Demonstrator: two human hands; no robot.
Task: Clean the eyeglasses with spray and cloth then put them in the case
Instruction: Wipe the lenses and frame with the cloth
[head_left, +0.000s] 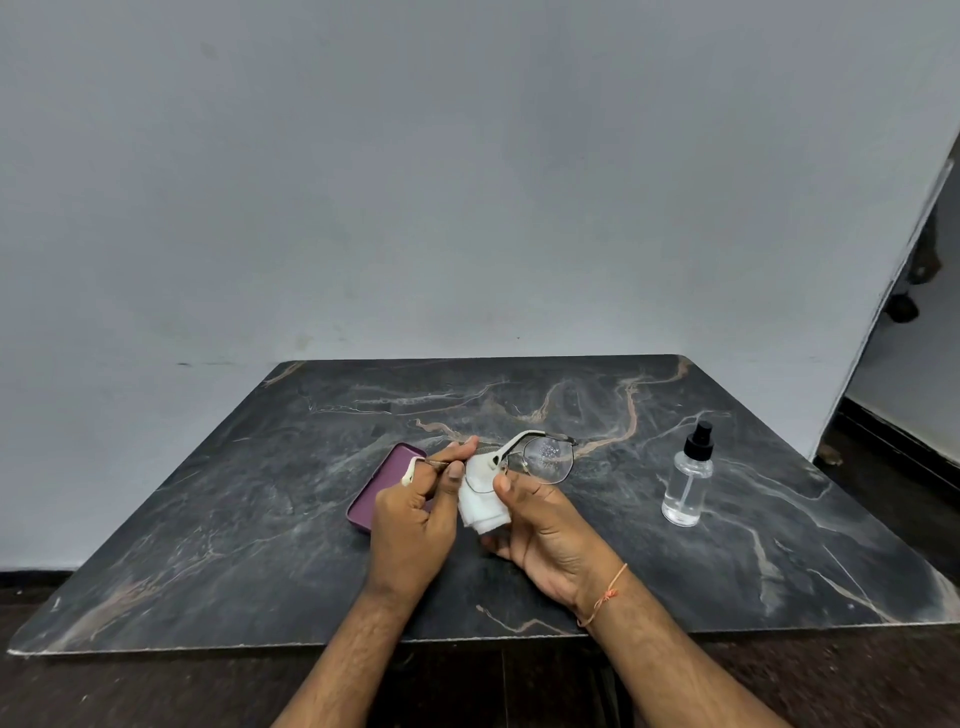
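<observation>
Above the table (218, 519), droplet-speckled eyeglasses (545, 460) meet white cloth (480, 501).

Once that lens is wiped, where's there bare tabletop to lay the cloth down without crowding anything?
Bare marble lies between the right hand and the spray bottle, along the near edge of the table left of the left hand, and across the far half by the wall. It is crowded mid-table, where both hands, the eyeglasses, the cloth and the purple case sit together.

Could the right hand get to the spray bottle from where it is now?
Probably yes, but not freely: the spray bottle stands alone on the table, nothing between it and the right hand. That hand holds the white cloth against the eyeglasses.
</observation>
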